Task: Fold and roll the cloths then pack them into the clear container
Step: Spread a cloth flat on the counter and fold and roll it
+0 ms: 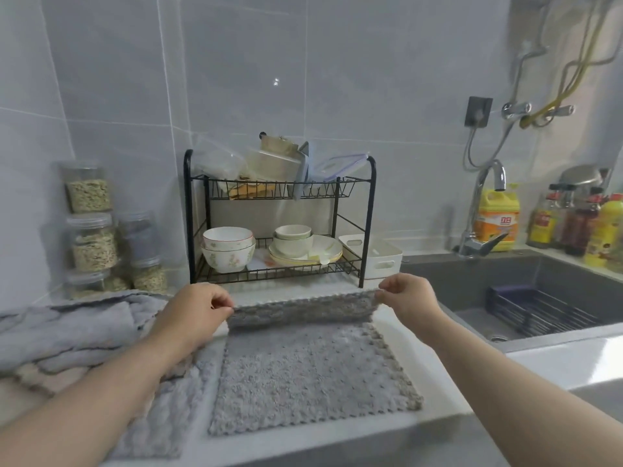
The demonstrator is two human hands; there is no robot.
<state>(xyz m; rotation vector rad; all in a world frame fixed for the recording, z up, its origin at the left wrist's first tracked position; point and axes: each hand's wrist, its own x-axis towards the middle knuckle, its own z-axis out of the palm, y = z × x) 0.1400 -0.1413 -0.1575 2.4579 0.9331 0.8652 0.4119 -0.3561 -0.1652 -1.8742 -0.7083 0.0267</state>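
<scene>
Fingers: those of my left hand (199, 306) and my right hand (409, 298) are nipped narrow, each pinching one far corner of the grey cloth (303, 375).
Grey cloth: it lies flat by the counter's front edge. Its far edge is lifted and curls toward me between my hands.
Fold: I judge this is the first fold. To do it well I should keep both corners level and the lifted edge taut, bring it straight over to the near scalloped edge, match the corners, then press the crease flat before rolling.
Risk: the plush pile may drag on itself and skew the fold if one hand leads.
Counter (546, 362): white and smooth, running from the left edge to the sink.
Sink (472, 288): dark grey, at the counter's right end, with a wire basket inside.
Dish rack (279, 217): black, two shelves, at the back edge, holding bowls and plates.
Cloth pile (67, 332): grey cloths heaped toward the left edge, waiting.
Clear box (340, 166): on the rack's top shelf, tilted. It is possibly the container, though I cannot tell.
Jars (91, 237): stacked in the back left corner.
</scene>
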